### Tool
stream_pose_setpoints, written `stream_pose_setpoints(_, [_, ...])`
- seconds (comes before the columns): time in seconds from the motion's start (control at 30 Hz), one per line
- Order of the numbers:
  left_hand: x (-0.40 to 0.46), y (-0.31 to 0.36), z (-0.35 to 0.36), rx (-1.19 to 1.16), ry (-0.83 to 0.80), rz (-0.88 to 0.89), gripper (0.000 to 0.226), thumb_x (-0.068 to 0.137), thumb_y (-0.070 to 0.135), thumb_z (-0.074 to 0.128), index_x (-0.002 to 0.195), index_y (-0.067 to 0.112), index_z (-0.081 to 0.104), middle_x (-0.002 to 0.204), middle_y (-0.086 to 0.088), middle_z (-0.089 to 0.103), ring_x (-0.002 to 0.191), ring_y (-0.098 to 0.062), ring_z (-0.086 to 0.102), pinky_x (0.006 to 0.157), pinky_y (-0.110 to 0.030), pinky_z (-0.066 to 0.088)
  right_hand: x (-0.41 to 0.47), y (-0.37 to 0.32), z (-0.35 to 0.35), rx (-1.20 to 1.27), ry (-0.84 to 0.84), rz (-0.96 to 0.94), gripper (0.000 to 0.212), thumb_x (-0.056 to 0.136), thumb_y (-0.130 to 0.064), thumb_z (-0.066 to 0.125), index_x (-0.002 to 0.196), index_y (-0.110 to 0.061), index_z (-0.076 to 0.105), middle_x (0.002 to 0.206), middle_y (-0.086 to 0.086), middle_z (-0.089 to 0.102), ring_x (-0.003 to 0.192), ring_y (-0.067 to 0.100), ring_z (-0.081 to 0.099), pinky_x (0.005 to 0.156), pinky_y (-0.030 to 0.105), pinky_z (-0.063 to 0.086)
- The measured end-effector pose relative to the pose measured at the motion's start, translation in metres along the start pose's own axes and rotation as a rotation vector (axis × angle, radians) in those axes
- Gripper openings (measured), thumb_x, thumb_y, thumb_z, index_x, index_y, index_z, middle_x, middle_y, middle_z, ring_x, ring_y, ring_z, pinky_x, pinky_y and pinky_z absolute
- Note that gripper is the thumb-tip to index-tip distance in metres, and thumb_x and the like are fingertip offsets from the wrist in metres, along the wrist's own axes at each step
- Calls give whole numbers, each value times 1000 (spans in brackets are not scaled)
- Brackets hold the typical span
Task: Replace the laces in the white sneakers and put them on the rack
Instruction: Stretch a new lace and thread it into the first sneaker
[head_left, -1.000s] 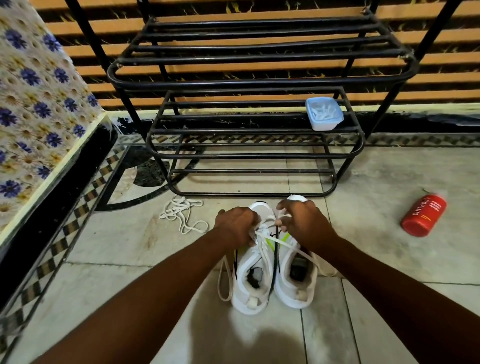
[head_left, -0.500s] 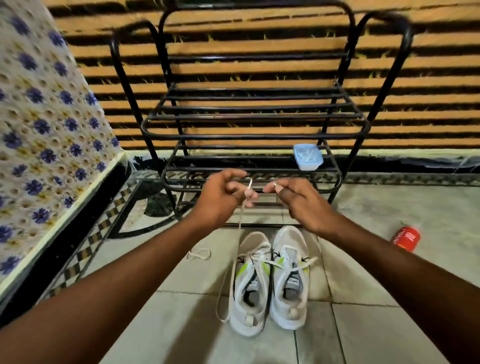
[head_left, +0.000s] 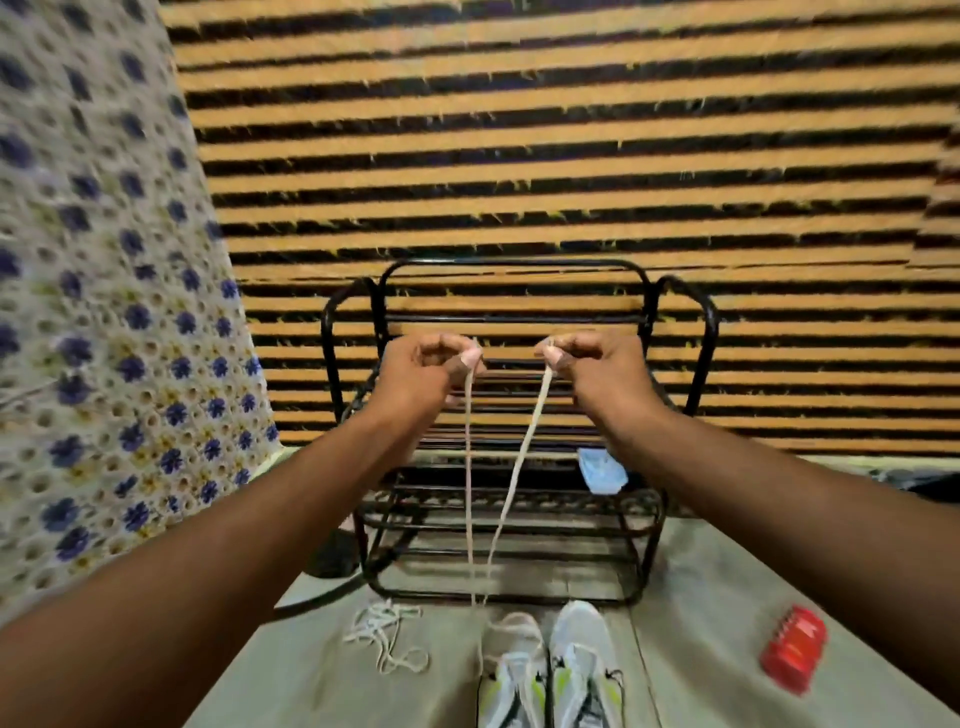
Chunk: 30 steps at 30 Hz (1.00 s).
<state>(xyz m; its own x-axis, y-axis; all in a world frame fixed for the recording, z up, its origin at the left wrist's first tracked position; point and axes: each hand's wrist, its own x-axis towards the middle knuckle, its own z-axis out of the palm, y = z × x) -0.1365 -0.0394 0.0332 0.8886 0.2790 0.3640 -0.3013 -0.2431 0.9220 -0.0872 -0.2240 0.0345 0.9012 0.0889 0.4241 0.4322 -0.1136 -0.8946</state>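
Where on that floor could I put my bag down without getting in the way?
The bare floor between the sneakers and the red bottle looks free. Left of the sneakers is crowded: a loose lace lies there. In front of the rack, both hands hold lace ends taut.

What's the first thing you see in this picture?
Two raised hands in the middle, the left hand and right hand, each pinching one end of a white lace that runs down to the white sneakers on the floor. Behind them stands a black rack.
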Motion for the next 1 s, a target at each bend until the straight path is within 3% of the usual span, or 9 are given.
stream_pose_setpoints(0.1, [1,19,-7,8,8,58,10,101,18,66,100,14,75,94,1,79,93,-8,73,76,-32,54,6,-15,4,57,74,10,18,98,-15,66,86,-22,77,90,-10,74,86,-1,64,71,21,45])
stream_pose_setpoints(0.3, [12,55,-10,5,14,51,9,100,20,66,97,22,75,102,5,77,104,-15,69,79,-38,53,10,-45,16,67,61,-22,14,97,-15,67,96,-19,80,98,-8,74,97,7,64,80,25,48])
stream_pose_setpoints(0.4, [13,70,-8,-13,30,72,6,98,22,70,97,23,76,103,4,77,101,-15,71,75,-33,52,13,-59,20,95,134,-44,10,92,-12,72,96,-19,78,97,-5,75,97,11,68,84,29,54])
stream_pose_setpoints(0.5, [10,78,-4,-80,105,137,8,94,18,74,101,19,77,100,4,78,93,-6,73,71,-22,50,11,-77,11,205,190,-51,14,89,-7,74,99,-14,71,92,-1,75,87,7,71,72,20,53])
stream_pose_setpoints(0.57, [6,84,1,-121,128,162,10,93,17,75,103,16,76,98,5,79,91,0,72,69,-17,50,11,-88,4,273,218,-43,17,87,-6,76,101,-13,68,90,0,76,87,8,73,71,20,52])
stream_pose_setpoints(0.73, [-1,90,11,-175,98,102,6,96,18,71,99,19,75,100,4,77,99,-9,70,77,-33,48,12,-103,-4,230,223,-127,23,85,-5,79,102,-13,65,85,2,77,86,6,74,82,26,55])
stream_pose_setpoints(1.0, [6,96,6,-208,132,38,7,96,24,72,98,21,77,102,7,78,97,-4,69,76,-31,47,6,-104,3,233,231,-223,24,83,-3,80,101,-11,65,83,-1,77,85,5,74,87,28,57])
